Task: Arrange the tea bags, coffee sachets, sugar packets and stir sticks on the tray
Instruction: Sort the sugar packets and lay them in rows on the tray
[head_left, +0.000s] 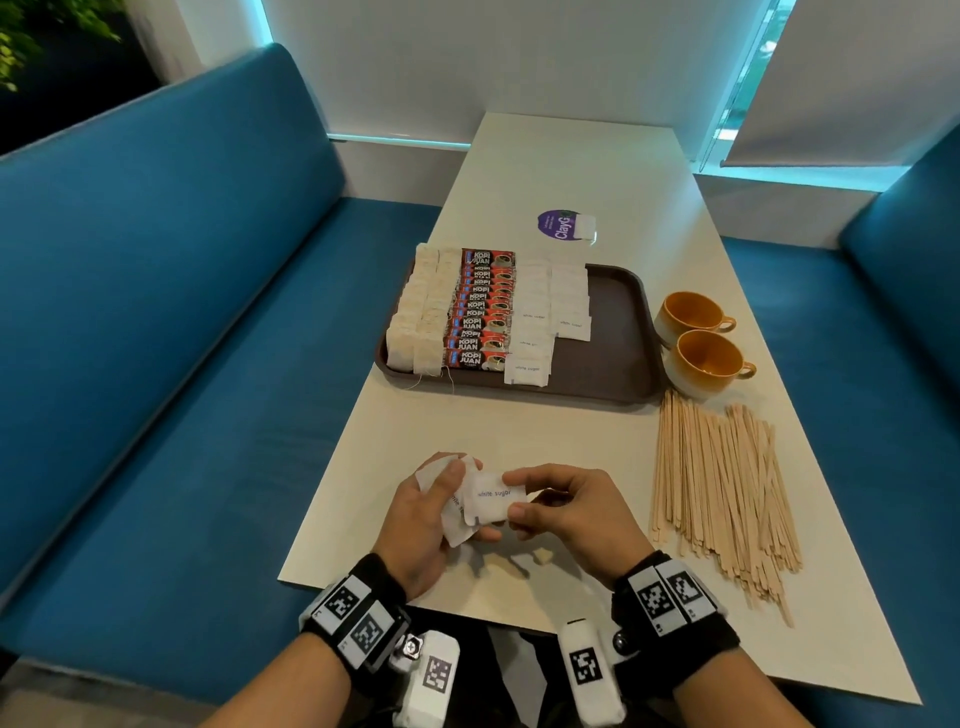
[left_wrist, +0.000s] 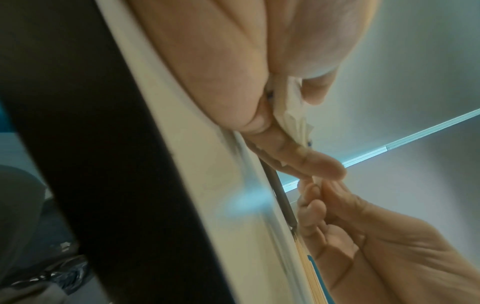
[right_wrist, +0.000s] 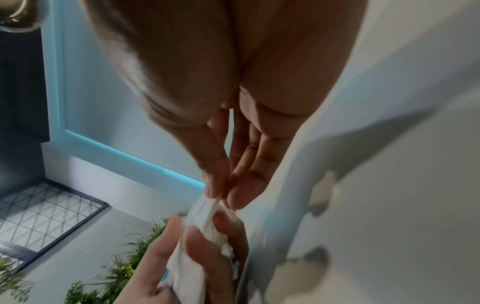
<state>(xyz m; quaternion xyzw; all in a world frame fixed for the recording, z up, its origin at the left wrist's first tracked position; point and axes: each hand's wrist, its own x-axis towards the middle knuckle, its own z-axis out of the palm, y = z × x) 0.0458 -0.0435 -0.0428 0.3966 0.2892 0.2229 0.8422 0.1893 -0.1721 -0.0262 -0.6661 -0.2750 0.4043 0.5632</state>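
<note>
The pale worktop (head_left: 519, 426) carries a brown tray (head_left: 613, 332) lined with rows of tea bags (head_left: 421, 312), red coffee sachets (head_left: 480, 312) and white sugar packets (head_left: 545, 312). Wooden stir sticks (head_left: 722, 483) lie loose beside it, near the right edge. The left hand (head_left: 421, 525) grips a small bunch of packets; the right hand (head_left: 566, 514) pinches one white sugar packet (head_left: 491, 501) with blue lettering.

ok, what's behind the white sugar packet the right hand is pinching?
Behind the front sugar packet pinched by the right hand, more white packets fan out in the left hand. Their count is hidden by overlap and fingers.
</note>
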